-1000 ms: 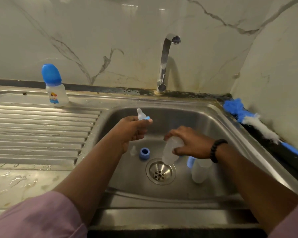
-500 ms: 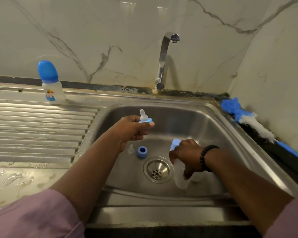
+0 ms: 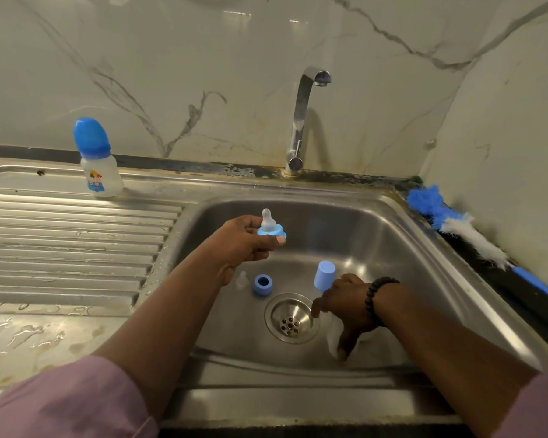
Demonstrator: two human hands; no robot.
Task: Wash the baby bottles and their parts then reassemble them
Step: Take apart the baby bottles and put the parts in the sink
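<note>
Nipple [image 3: 267, 223] in its blue ring sits mid-frame, pinched in the left hand [image 3: 244, 241] over the sink [image 3: 424, 279]. Lower right, the right hand [image 3: 342, 308] curls round a clear bottle [image 3: 334, 338] on the sink floor. Blue cap [image 3: 325, 275], blue ring [image 3: 262, 284] and another nipple [image 3: 242, 278] sit near the drain [image 3: 291, 317]; a capped bottle [image 3: 97, 158] stands upper left.

Ring [image 3: 262, 285], cap [image 3: 325, 275] beside drain [image 3: 291, 318]

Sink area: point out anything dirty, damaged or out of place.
Dark, peeling grime lines the seam behind the sink, around the faucet base. Water is pooled on the counter. Loose bottle parts fit washing.
</note>
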